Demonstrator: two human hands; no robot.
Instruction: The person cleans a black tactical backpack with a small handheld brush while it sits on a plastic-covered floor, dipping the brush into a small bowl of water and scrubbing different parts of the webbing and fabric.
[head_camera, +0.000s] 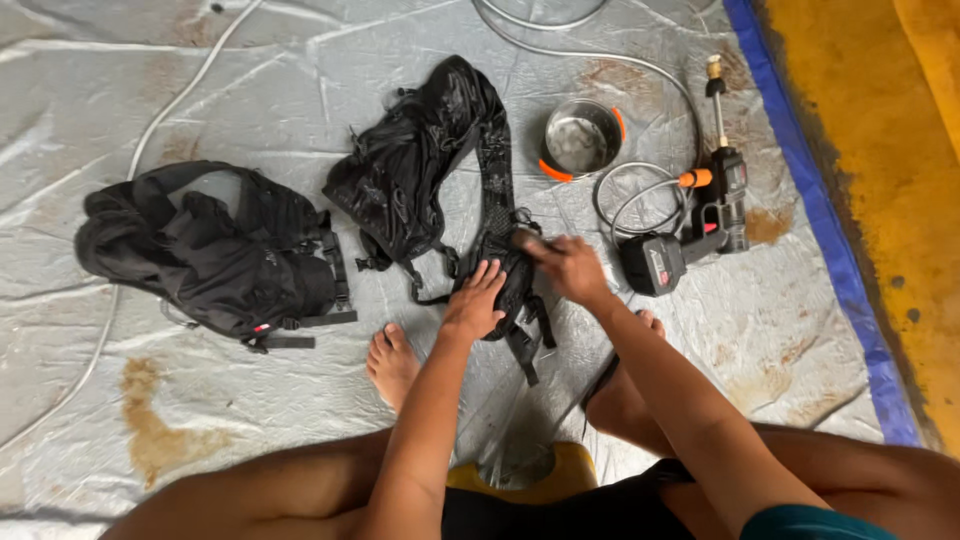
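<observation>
Black backpack strap (500, 215) runs down from the black backpack (415, 165) on the grey tarp (250, 100). Left hand (475, 300) lies flat on its lower end, fingers (487, 272) spread; right hand (565, 265) pinches it just above, fingers (528, 243) together on the webbing.

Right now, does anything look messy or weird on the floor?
Yes. Brown rusty-looking stains blotch the crinkled grey sheet, as if dirty water dried there. The black bag lies limp, its strap stretched out under the left hand and right hand. Nothing looks broken.
</observation>
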